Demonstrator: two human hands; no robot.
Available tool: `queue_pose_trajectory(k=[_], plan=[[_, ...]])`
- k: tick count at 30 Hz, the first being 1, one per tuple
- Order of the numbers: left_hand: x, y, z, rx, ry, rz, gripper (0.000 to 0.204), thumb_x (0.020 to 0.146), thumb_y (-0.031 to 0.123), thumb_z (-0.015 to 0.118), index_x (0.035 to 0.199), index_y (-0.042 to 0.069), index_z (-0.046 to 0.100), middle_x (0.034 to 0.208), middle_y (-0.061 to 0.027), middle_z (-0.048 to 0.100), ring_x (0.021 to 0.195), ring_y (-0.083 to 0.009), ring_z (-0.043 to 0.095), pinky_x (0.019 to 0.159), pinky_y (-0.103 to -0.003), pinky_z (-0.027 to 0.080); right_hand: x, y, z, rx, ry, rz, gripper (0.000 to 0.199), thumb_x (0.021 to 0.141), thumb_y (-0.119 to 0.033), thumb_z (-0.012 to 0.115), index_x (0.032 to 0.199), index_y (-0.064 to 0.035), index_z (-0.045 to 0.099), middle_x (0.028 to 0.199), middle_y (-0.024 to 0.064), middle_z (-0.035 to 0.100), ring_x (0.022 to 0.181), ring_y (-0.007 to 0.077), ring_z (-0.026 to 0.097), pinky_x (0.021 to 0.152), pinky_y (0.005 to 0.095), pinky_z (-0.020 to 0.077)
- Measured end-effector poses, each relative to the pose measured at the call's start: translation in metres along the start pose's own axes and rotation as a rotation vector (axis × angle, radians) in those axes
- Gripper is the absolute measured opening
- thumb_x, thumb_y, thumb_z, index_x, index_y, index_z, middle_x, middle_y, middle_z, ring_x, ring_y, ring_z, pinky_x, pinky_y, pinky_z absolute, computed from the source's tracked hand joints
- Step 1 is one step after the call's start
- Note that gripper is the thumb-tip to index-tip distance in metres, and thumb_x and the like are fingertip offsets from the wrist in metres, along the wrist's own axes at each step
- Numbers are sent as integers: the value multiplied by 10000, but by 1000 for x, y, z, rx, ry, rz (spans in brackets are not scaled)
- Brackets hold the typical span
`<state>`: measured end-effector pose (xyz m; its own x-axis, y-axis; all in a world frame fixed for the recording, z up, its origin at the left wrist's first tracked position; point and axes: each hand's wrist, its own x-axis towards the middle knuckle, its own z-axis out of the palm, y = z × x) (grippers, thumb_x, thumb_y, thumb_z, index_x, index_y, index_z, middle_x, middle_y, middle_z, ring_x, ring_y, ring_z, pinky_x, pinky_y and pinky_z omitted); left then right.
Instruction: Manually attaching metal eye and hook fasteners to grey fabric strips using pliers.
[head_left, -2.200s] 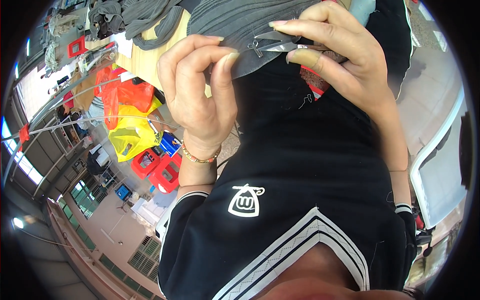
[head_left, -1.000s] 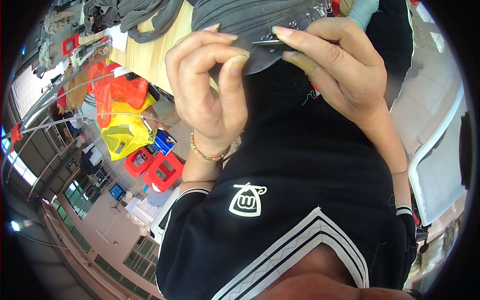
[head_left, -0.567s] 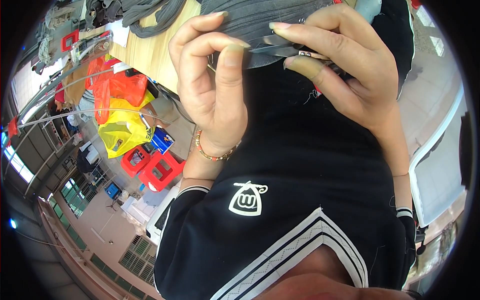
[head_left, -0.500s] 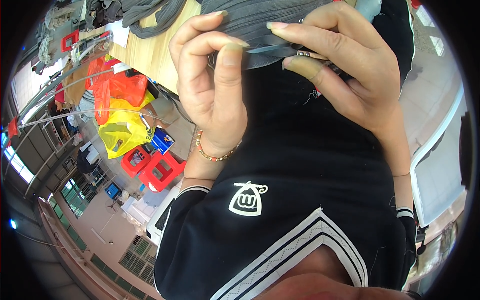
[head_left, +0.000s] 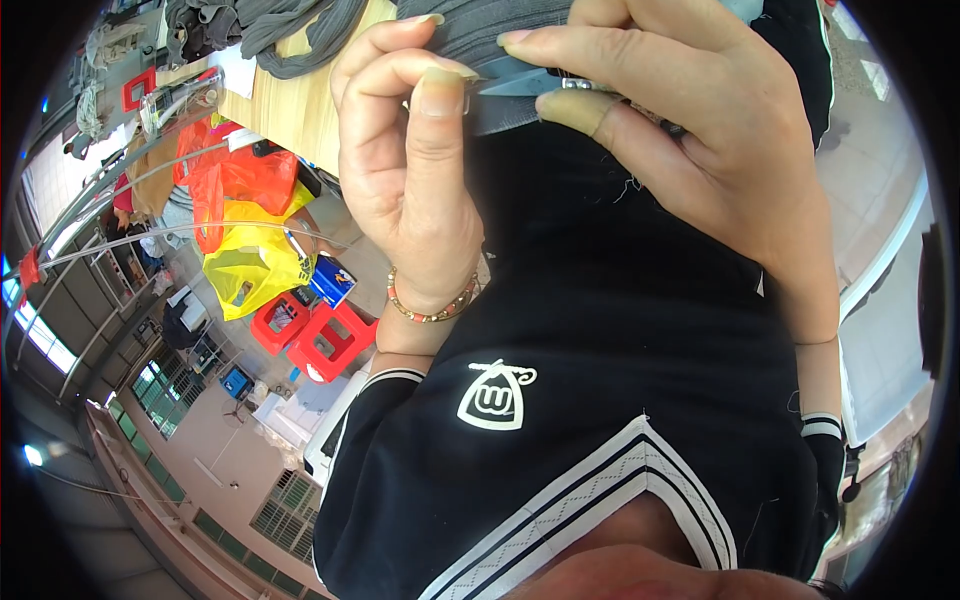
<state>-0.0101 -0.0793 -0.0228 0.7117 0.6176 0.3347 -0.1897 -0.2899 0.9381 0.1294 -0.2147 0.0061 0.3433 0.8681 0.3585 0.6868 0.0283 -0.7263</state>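
Observation:
My right hand (head_left: 700, 120) is closed around a pair of thread snips (head_left: 522, 84), the thumb on one side and the index finger on the other. Their grey blades point left, toward the fingertips of my left hand (head_left: 420, 170). That hand pinches thumb and index finger together at the blade tips; whatever lies in the pinch is too small to make out. Behind both hands spreads a dark grey ribbed knit fabric (head_left: 480, 42), partly hidden by the fingers.
A wooden tabletop (head_left: 300, 115) carries a bunched grey knit piece (head_left: 290, 50) at the upper left. Below it are a red plastic bag (head_left: 250, 170), a yellow bag (head_left: 250, 250), a blue packet (head_left: 332, 280) and red stools (head_left: 335, 340). A white surface (head_left: 885, 330) curves along the right.
Both hands have shifted slightly left and up, the snips moving with the right hand. More of the blades shows now. The left pinch stays closed.

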Motion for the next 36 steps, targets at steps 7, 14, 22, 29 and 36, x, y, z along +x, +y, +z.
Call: queue_pose_trajectory(k=[7,14,22,29,36], plan=[[0,3,-1,90,-74,38,71,949,38,542,987,7,594,1232,-113,490,1090,-135,476,971,-269,353,3,0,-4,-38,34,-33,90,841,-94,697,838,-21,645,728,44,493,579,156,533,502,253,439],[1,-12,-1,364,-29,192,273,925,146,600,1145,-3,535,1280,-163,475,1197,-219,446,1044,-347,313,-16,15,-20,223,99,235,273,778,-71,763,1035,-5,698,799,64,584,653,139,540,559,253,406],[1,-40,-10,393,22,58,512,1014,391,413,1315,-24,434,1286,-136,473,1228,-222,445,1080,-353,298,-35,40,-9,468,59,372,359,777,-30,763,1128,4,693,895,66,609,711,117,538,612,243,404],[1,-41,-10,361,9,41,544,1026,427,378,1325,-26,421,1286,-136,473,1227,-219,450,1076,-346,309,-32,43,-1,294,97,163,387,755,-52,785,1132,-30,701,857,66,582,743,166,564,642,265,441],[0,-40,-9,347,4,42,540,1027,426,375,1328,-21,409,1282,-130,473,1210,-206,456,1062,-336,325,-30,44,3,268,138,94,393,745,-56,790,1128,-43,702,854,61,567,739,171,559,626,269,444]])
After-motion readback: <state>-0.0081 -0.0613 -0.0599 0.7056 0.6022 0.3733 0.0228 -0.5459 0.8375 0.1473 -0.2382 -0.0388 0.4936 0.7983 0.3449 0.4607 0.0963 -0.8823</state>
